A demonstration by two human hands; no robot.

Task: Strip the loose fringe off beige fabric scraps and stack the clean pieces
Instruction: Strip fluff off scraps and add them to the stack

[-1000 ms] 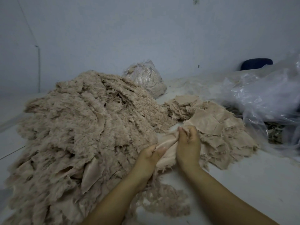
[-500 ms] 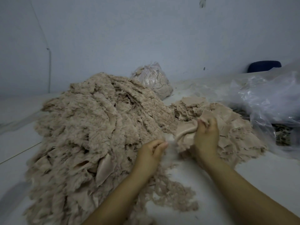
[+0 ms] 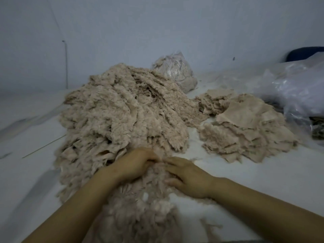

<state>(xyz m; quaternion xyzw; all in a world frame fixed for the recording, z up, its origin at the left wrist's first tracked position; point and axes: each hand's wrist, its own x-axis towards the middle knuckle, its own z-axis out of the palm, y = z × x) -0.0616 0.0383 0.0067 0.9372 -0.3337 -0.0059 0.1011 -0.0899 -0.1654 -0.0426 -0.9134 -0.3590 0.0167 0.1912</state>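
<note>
A big heap of frayed beige fabric scraps (image 3: 122, 111) fills the left and middle of the white table (image 3: 254, 179). To its right lies a flatter stack of clean beige pieces (image 3: 245, 130). Loose stripped fringe (image 3: 145, 207) is piled near the front edge. My left hand (image 3: 135, 163) is at the near edge of the heap, its fingers curled into fluffy frayed fabric. My right hand (image 3: 189, 178) rests beside it on the same fluff with fingers bent loosely; motion blur hides the fingertips.
A tied plastic bag of fluff (image 3: 175, 69) stands behind the heap near the wall. Crumpled clear plastic bags (image 3: 298, 88) lie at the right, with a dark blue object (image 3: 305, 53) behind them. A small tuft of fringe (image 3: 210, 227) lies at the front.
My right hand has left the piece it held on the clean stack and come back left and nearer. Both hands now meet at the front edge of the frayed heap.
</note>
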